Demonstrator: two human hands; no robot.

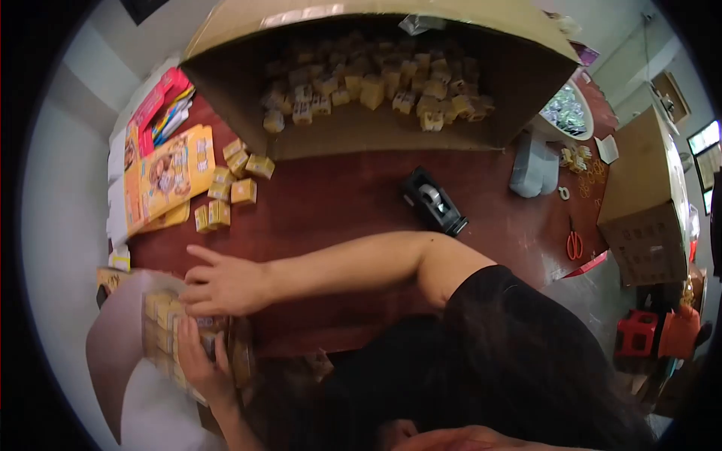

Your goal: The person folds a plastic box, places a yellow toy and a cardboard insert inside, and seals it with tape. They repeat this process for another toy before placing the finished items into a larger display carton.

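At the lower left, a carton (pixel 137 304) with raised pale flaps holds rows of small yellow boxes (pixel 162 319). My right hand (pixel 229 286) reaches across over the carton's far edge, fingers stretched out and slightly spread. Below it, my left hand (pixel 201 364) lies along the near side of the rows with its fingers extended, touching the boxes or just above them. I see nothing gripped in either hand. Part of the packed rows is hidden beneath my hands, and the carton area is slightly blurred.
A large cardboard box (pixel 376 143) lies open at the back, full of small boxes. Loose yellow boxes (pixel 244 191) and printed yellow packaging (pixel 169 177) sit at left. A tape dispenser (pixel 435 201), red-handled scissors (pixel 574 244) and a plastic container (pixel 532 169) are on the red table (pixel 338 203).
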